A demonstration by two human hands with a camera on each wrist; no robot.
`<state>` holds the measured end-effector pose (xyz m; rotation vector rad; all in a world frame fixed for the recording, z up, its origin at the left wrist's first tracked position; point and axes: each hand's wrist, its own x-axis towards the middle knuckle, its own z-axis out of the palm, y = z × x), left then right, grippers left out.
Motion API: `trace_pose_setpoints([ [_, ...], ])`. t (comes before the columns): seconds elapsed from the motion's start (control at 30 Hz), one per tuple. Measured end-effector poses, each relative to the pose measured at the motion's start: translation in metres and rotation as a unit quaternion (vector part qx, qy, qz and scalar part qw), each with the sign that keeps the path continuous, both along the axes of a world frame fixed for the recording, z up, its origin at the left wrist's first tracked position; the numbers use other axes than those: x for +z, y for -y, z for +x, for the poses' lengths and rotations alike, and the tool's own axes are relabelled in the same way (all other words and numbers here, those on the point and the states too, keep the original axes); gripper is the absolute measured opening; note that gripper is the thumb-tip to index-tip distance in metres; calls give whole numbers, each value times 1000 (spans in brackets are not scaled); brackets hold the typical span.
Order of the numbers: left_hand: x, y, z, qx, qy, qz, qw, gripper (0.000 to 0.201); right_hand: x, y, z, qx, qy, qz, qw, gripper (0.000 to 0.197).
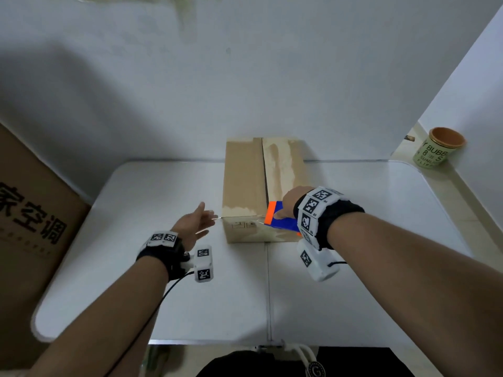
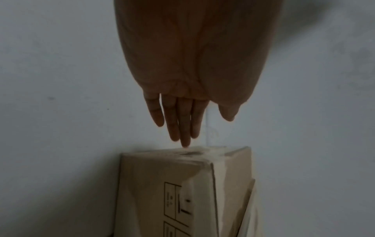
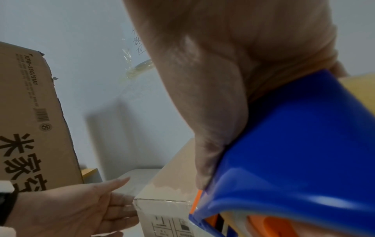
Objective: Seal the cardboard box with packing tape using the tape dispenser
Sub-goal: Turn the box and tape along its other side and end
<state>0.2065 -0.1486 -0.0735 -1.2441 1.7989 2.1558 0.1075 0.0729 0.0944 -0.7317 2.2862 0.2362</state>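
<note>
So the table [image 1: 353,268] is carrying the cardboard box [image 1: 245,180] at its far edge, flaps shut, seam facing you. You are gripping the tape dispenser [image 1: 280,220] with your right hand [image 1: 292,200] at the box's near top edge, to start the tape. Your left hand [image 1: 194,223], fingers spread flat, is touching the box's near-left corner to steady it.

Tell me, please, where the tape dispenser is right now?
In the head view the blue and orange tape dispenser is gripped in the right hand at the near top edge of the cardboard box, by its centre seam.
</note>
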Motion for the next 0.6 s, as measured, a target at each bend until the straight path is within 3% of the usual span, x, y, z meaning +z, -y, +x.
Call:
trace_pose_setpoints([
  [0.1, -2, -4, 6, -6, 2, 37, 999, 46, -21, 5, -11, 0, -3, 23, 1000, 46],
  [0.3, -6, 1, 9, 14, -38, 25, 999, 11, -29, 4, -14, -11, -20, -8, 1000, 49],
  [0.4, -10, 0, 8, 27, -48, 4, 998, 10, -28, 4, -13, -14, -21, -6, 1000, 46],
  [0.53, -14, -5, 4, 57, -75, -13, 996, 7, -26, -2, -7, -2, -42, -29, 999, 28],
  [0.6, -17, -11, 2, 70, -81, -21, 994, 6, -29, 0, -8, 6, -12, -6, 1000, 28],
])
